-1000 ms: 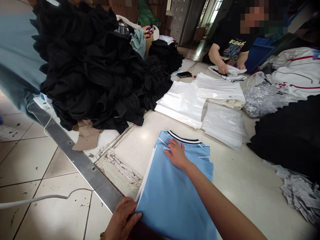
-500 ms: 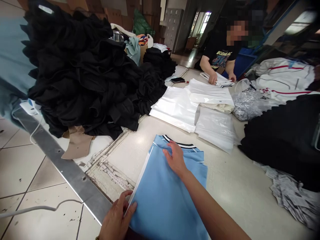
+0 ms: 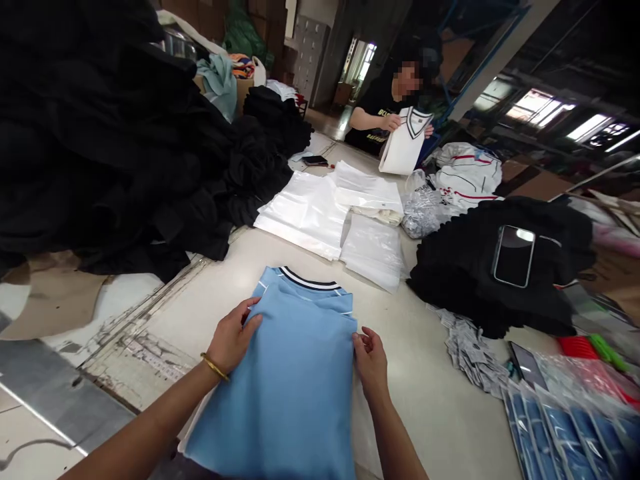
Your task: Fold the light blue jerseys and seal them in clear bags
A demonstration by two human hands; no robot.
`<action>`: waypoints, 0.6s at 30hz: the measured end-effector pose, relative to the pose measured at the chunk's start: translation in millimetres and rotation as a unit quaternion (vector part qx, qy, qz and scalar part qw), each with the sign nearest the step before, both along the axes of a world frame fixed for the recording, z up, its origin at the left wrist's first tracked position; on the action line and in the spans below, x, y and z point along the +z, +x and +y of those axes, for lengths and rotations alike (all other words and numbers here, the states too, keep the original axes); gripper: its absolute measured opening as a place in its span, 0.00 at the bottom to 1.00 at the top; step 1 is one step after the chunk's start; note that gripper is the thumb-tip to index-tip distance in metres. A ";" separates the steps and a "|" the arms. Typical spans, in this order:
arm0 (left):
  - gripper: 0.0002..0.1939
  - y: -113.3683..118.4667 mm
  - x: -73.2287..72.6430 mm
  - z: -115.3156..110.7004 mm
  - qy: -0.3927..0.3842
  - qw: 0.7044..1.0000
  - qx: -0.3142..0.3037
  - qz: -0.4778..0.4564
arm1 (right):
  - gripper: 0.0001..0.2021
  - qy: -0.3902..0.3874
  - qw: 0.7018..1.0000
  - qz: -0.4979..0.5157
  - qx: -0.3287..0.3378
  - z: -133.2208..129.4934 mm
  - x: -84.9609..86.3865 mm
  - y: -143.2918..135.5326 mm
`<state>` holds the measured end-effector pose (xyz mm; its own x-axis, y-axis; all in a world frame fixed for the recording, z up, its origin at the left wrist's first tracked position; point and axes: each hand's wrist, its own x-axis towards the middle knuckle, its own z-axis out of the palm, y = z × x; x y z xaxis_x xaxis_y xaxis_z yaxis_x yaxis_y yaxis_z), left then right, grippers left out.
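A light blue shirt [image 3: 295,373] with a black-and-white striped collar lies folded on the table in front of me. My left hand [image 3: 233,337], with a gold bracelet at its wrist, grips the upper left edge, thumb on top of the cloth. At the opposite edge, my right hand [image 3: 371,363] pinches the fabric between thumb and fingers. Beyond the collar lie white plastic bags [image 3: 305,213] and a clear bag stack [image 3: 373,253].
A large black garment heap [image 3: 125,147] rises on the left. To the right are a black pile [image 3: 465,260] with a phone [image 3: 514,257] on it, grey labels [image 3: 475,357] and bagged blue garments [image 3: 565,427]. Across the table, a person holds up a white garment [image 3: 404,143].
My left hand has moved up the shirt's left edge. My right hand has shifted from the collar to the right edge. The other person has lifted a white garment, and the view has turned right.
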<state>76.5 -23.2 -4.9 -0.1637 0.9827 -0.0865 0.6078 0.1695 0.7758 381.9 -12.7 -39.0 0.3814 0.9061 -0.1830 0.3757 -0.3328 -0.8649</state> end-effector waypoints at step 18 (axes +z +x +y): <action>0.20 4.6 36.6 102.3 -0.047 0.992 -0.104 0.056 | 0.23 -0.089 0.964 0.197 0.156 66.3 75.3 1.2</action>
<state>81.1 79.1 31.7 0.0277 0.9848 -0.1716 0.7184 0.0997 0.6884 383.1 53.6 36.3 -0.0349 0.9059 -0.4220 0.1359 -0.4140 -0.9001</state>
